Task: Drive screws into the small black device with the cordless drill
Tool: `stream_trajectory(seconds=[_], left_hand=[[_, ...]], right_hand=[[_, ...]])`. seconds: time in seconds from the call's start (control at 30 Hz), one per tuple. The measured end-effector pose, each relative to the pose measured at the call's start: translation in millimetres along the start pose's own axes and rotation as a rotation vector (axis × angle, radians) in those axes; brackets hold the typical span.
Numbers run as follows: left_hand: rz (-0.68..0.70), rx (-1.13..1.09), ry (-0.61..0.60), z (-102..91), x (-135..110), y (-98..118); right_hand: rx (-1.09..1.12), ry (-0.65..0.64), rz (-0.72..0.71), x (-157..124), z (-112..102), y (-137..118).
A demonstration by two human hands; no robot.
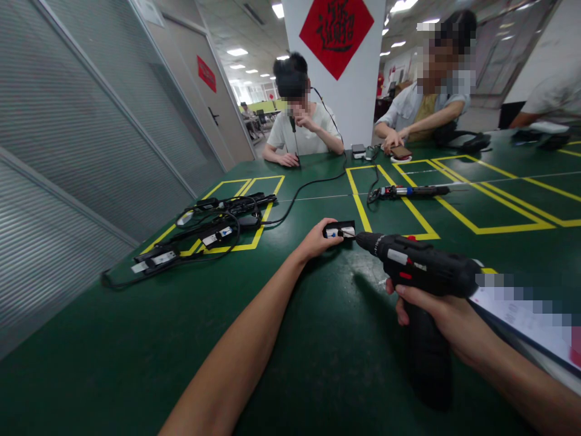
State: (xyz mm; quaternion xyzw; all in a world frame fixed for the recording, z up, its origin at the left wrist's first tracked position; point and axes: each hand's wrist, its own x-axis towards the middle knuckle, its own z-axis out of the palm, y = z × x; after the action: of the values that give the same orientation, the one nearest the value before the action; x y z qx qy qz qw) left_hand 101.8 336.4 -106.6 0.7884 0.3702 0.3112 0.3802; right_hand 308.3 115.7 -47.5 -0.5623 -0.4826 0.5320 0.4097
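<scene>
My left hand (316, 241) is closed on a small black adapter box (339, 230) with white labels, pressing it onto the green table (290, 339). In my right hand (438, 315) I grip a black cordless screwdriver (420, 269) by its handle. Its tip points left and touches the box's right end.
A pile of black adapters with cables (204, 233) lies at the left inside yellow tape lines. Another electric screwdriver (411, 192) lies farther back. Two people sit across the table; one (302, 130) holds a screwdriver upright. A white paper sheet (531, 321) sits by my right wrist.
</scene>
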Motion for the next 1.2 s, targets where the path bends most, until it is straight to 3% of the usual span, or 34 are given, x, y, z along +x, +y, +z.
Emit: stream_trajectory(seconds=[1.2], left_hand=[[-0.025, 0.001, 0.004, -0.2, -0.5, 3.6]], right_hand=[[0.037, 0.018, 0.026, -1.8, 3.2, -6.7]])
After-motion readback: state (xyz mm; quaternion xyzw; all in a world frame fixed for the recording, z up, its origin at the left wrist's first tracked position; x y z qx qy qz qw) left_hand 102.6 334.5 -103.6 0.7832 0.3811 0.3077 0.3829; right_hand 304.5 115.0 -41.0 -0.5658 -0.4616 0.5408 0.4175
